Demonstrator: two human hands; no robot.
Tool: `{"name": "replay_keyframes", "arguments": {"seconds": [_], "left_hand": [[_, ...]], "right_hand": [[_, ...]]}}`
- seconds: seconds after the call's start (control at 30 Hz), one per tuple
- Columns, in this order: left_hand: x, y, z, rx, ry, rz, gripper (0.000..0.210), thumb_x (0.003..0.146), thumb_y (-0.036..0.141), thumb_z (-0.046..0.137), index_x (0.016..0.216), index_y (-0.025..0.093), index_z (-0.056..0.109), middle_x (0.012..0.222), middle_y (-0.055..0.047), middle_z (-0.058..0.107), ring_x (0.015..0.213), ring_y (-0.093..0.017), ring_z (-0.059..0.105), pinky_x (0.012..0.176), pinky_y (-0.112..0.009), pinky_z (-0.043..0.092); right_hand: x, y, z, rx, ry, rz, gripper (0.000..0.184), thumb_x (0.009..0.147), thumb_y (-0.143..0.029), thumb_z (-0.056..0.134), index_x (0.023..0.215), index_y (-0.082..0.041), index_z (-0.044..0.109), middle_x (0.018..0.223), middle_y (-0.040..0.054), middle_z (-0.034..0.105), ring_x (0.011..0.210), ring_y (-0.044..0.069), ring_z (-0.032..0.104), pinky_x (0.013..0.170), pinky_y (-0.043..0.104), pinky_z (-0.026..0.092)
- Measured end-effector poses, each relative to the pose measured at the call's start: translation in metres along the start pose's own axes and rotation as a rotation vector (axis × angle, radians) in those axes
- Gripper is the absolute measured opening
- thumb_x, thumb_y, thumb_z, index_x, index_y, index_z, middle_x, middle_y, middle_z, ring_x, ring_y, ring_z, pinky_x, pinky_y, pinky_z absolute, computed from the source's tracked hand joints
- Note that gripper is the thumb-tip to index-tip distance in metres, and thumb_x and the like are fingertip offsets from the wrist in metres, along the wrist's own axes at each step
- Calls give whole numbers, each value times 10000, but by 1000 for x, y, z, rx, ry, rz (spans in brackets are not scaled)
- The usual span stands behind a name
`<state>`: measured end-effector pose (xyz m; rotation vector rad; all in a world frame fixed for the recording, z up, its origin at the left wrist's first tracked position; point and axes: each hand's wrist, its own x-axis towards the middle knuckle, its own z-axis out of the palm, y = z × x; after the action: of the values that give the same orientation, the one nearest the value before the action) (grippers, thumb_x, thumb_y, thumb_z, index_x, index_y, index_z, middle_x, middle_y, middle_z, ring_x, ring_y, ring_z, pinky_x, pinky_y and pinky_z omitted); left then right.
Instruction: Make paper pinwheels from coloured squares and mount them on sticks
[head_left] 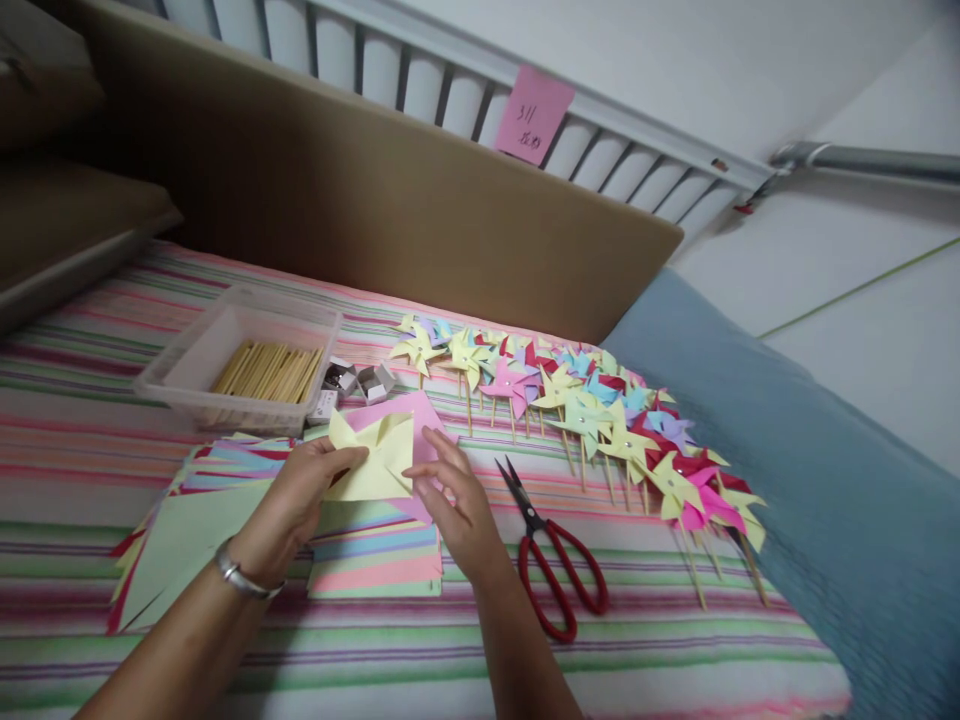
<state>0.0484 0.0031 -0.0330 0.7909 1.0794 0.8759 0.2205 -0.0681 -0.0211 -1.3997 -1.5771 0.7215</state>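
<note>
1. Nearest to the camera, my forearms (187, 640) slant inward toward one piece of yellow paper (384, 480), with a silver bracelet (251, 574) on the left wrist.
2. My left hand (300, 490) grasps this paper at its left side, thumb lying on top and pointing toward the partly folded middle.
3. From that grip the paper reaches rightward, spanning the gap to my right hand (459, 502); it looks about square, so I see no clear long axis.
4. My right hand is at the paper's right edge, fingers loosely spread; I cannot tell whether thumb and forefinger pinch it or only rest by it.
5. Of the two, my left is nearer the folded middle, while my right is nearer the edge.
6. Behind the paper, a pink sheet (429, 412) shows past its far and right edges; on the near side of my grip lie stacked coloured sheets (375, 562).
7. Right of my right hand lie red-handled scissors (541, 530), blades pointing away from me, and farther out, finished pinwheels (589, 412).
</note>
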Motion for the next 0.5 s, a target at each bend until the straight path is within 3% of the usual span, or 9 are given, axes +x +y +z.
{"name": "replay_keyframes", "arguments": {"seconds": [0.13, 0.3, 0.5], "left_hand": [[-1, 1, -1, -23, 5, -9, 151, 537, 255, 750, 550, 145, 649, 505, -3, 641, 460, -130, 545, 464, -219, 378], [1, -1, 2, -25, -31, -47, 185, 552, 267, 741, 635, 119, 666, 582, -46, 687, 506, -159, 588, 492, -235, 407], [-3, -7, 11, -26, -12, -49, 217, 534, 245, 749, 689, 112, 677, 576, -36, 687, 495, -149, 582, 487, -229, 411]], "right_hand": [[1, 6, 5, -46, 55, -16, 186, 810, -174, 554, 921, -245, 685, 1379, 49, 449, 1322, 212, 321, 1095, 399, 217], [1, 11, 11, -42, 20, -40, 191, 762, -138, 607, 877, -258, 702, 1419, 31, 393, 1347, 209, 262, 1103, 386, 183], [3, 8, 19, 61, 63, 88, 89, 752, -171, 625, 761, -223, 697, 1423, 56, 377, 1346, 227, 259, 1090, 395, 185]]}}
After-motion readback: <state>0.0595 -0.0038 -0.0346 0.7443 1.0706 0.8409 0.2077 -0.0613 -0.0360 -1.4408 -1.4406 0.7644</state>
